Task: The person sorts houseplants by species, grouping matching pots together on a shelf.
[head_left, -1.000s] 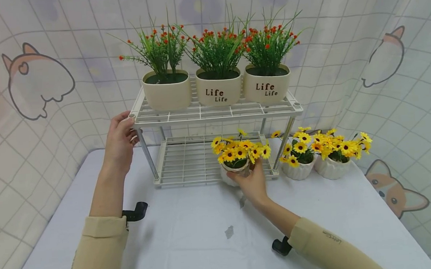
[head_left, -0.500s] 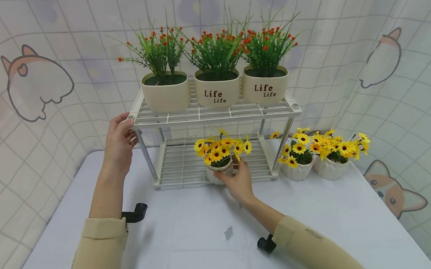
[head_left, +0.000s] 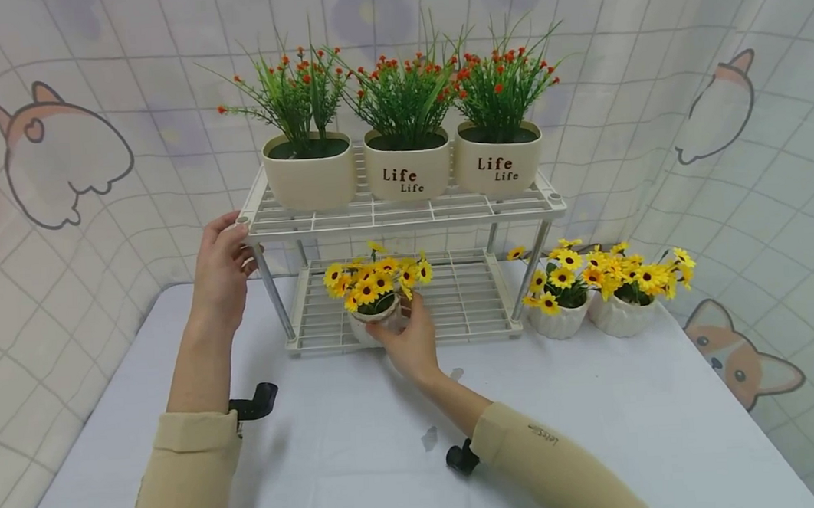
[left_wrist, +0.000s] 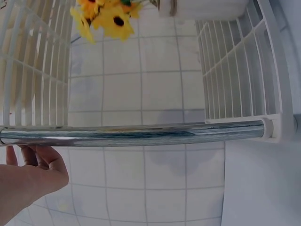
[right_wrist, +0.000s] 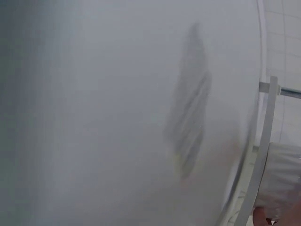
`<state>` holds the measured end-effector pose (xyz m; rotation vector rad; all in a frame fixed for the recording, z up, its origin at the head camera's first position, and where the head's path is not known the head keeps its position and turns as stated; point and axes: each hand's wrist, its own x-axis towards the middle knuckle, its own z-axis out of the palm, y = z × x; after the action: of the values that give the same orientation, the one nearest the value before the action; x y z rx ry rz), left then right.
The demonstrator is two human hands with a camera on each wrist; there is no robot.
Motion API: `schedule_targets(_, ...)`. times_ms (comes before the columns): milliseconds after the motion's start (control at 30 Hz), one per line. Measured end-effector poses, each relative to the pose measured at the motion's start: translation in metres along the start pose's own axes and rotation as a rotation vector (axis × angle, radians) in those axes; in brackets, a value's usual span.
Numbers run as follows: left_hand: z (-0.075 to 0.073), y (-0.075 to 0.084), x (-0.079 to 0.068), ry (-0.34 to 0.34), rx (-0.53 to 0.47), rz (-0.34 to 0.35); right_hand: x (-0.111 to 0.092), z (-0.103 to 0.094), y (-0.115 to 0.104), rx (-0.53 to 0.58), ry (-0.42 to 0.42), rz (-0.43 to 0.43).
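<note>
A white two-tier wire rack (head_left: 405,225) with metal posts stands on the cloth-covered table. My left hand (head_left: 221,273) grips its upper left front corner, fingers curled behind the corner; the left wrist view shows that hand (left_wrist: 35,174) beside the metal post (left_wrist: 141,135). With my right hand (head_left: 412,342) I hold a small white flowerpot (head_left: 370,331) of yellow daisy-like flowers (head_left: 374,282) at its right side. The pot is at the front of the lower shelf (head_left: 464,297), left of its middle. In the right wrist view only fingertips (right_wrist: 259,217) show against the white pot (right_wrist: 282,179).
Three cream planters (head_left: 408,166) with red-flowered greenery fill the upper shelf. Right of the rack, two more white pots (head_left: 559,323) of yellow flowers stand close together on the table (head_left: 362,456). A printed grid curtain (head_left: 166,144) hangs behind.
My right hand has moved left along the lower shelf with the flowerpot, from right of the middle to left of it. My left hand stays at the rack's corner.
</note>
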<state>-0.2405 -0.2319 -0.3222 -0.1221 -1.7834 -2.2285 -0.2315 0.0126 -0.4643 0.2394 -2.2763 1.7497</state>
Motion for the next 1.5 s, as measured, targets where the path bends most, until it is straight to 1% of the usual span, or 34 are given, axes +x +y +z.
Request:
schedule_targets(167,0.001,0.001,0.000,0.005,-0.030,-0.005,0.004,0.018,0.000,-0.021,-0.011,-0.048)
schedule_targets(367,0.000,-0.001,0.001,0.009,-0.024,0.004,0.010,0.038,0.003,-0.033,-0.015,-0.076)
schedule_targets(467,0.001,-0.002,0.002,0.010,-0.029,0.015,0.015,0.046,0.001,-0.065,-0.027,-0.079)
schedule_targets(567,0.001,-0.003,0.002,0.014,-0.019,0.021,0.020,0.052,-0.002,-0.105,-0.057,-0.063)
schedule_targets(800,-0.001,-0.004,0.001,0.017,0.013,0.019,0.029,0.059,-0.011,-0.150,-0.139,0.031)
schedule_targets(933,-0.001,-0.003,0.002,0.016,0.024,0.028,0.032,0.060,-0.014,-0.159,-0.155,0.038)
schedule_targets(1067,-0.002,-0.002,0.003,0.014,0.017,0.034,0.032,0.057,-0.015,-0.163,-0.160,0.004)
schedule_targets(1200,-0.002,-0.003,0.002,0.010,0.014,0.038,0.027,0.046,-0.015,-0.155,-0.210,-0.006)
schedule_targets(1300,-0.002,-0.003,0.003,0.006,0.016,0.040,0.021,0.031,-0.016,-0.142,-0.262,0.013)
schedule_targets(1400,-0.001,-0.003,0.004,0.006,0.022,0.039,0.015,0.010,-0.017,-0.128,-0.314,0.029)
schedule_targets(1500,-0.002,-0.003,0.003,0.014,0.038,0.031,0.007,-0.012,-0.015,-0.141,-0.357,0.009)
